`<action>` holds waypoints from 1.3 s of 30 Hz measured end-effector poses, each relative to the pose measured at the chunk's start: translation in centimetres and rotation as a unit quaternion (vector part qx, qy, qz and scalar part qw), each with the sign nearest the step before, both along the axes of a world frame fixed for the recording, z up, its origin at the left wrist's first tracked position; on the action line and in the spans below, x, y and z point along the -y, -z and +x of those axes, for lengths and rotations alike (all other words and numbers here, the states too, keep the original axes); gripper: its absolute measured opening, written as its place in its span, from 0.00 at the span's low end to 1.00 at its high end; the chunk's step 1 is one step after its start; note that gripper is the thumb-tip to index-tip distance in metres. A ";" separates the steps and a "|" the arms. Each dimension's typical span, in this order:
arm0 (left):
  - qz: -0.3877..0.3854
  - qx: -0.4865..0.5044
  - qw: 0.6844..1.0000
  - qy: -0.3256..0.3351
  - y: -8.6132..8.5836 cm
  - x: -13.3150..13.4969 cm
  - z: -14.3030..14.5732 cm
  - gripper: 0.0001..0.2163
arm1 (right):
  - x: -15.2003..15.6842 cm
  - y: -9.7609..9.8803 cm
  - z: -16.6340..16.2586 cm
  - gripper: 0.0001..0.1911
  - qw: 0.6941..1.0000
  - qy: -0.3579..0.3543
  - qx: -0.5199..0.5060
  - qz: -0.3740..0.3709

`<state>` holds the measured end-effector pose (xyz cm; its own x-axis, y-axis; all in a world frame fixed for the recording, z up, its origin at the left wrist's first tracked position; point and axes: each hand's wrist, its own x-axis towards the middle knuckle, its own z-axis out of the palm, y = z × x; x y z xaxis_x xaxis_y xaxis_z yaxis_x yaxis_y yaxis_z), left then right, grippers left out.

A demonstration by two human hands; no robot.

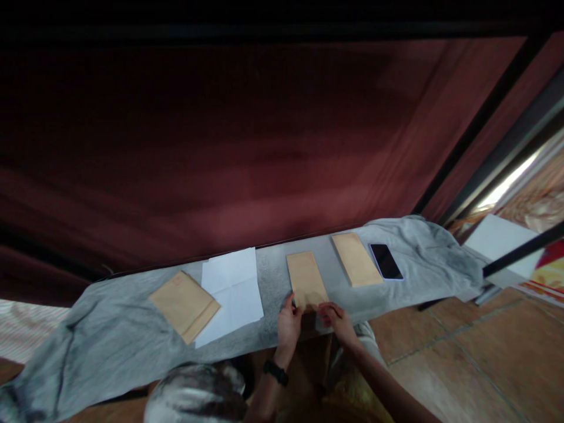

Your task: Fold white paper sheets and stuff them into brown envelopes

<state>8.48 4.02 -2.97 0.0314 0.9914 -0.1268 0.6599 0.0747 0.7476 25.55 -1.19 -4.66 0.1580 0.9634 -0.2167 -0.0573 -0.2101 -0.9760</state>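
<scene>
A brown paper envelope (pixel 306 276) lies lengthwise on the grey cloth, its near end between my two hands. My left hand (pixel 289 322) grips the near left corner, thumb and fingers closed on the paper. At the near right corner, my right hand (pixel 337 320) has its fingers curled together on the envelope's edge. The exact finger contact is small and partly blurred. Right of this envelope is a stack of similar brown envelopes (pixel 356 261). To the left, more brown envelopes (pixel 180 302) overlap white paper sheets (pixel 233 291) that show a fold crease.
A phone (pixel 386 261) with a dark screen rests beside the right-hand envelopes. Grey cloth (pixel 127 335) covers the narrow bench, bunched at both ends. A dark red panel (pixel 247 147) rises directly behind it. Tiled floor (pixel 445 364) shows at the lower right.
</scene>
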 end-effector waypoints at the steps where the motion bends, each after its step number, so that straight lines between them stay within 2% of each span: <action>1: 0.003 -0.034 0.999 0.007 -0.2 0.2 0.1 0.21 | 0.3 0.0 0.4 0.20 0.998 0.004 0.056 0.038; 3: 0.004 -0.072 0.997 0.009 -0.4 0.7 0.2 0.20 | 0.8 0.0 1.0 0.19 0.975 -0.022 0.184 0.125; 4: 0.015 -0.091 0.996 0.012 -0.4 0.9 0.2 0.20 | 1.0 0.0 1.2 0.20 0.950 -0.048 0.260 0.169; 6: 0.063 -0.140 0.988 0.033 -0.3 1.2 0.4 0.18 | 1.3 0.3 1.5 0.23 0.884 -0.103 0.393 0.231; 8: 0.115 -0.184 0.974 0.063 -0.1 1.1 0.8 0.17 | 1.4 0.7 1.7 0.26 0.806 -0.133 0.510 0.270; 9: 0.133 -0.193 0.969 0.079 0.1 0.8 1.1 0.16 | 1.4 0.9 1.7 0.28 0.783 -0.134 0.542 0.276; 12: 0.175 -0.199 0.952 0.155 0.6 -1.0 2.4 0.18 | 1.3 1.5 1.8 0.29 0.755 -0.128 0.580 0.279; 15: 0.230 -0.235 0.912 0.244 1.1 -3.9 3.8 0.23 | 1.3 1.5 1.8 0.29 0.755 -0.130 0.578 0.280; 18: 0.255 -0.264 0.893 0.262 1.5 -7.0 4.9 0.25 | 1.5 1.3 1.9 0.30 0.760 -0.139 0.571 0.275; 22: 0.251 -0.286 0.885 0.269 1.6 -10.6 6.1 0.26 | 1.6 0.9 1.9 0.30 0.773 -0.149 0.560 0.258; 28: 0.222 -0.300 0.891 0.258 1.3 -14.2 7.5 0.27 | 1.6 0.3 2.1 0.25 0.816 -0.145 0.496 0.259; 33: 0.239 -0.282 0.890 0.267 1.6 -14.2 7.5 0.26 | 1.7 0.3 2.3 0.22 0.847 -0.125 0.452 0.252; 39: 0.269 -0.254 0.881 0.296 2.0 -10.8 6.5 0.27 | 1.6 0.4 2.2 0.19 0.854 -0.119 0.435 0.258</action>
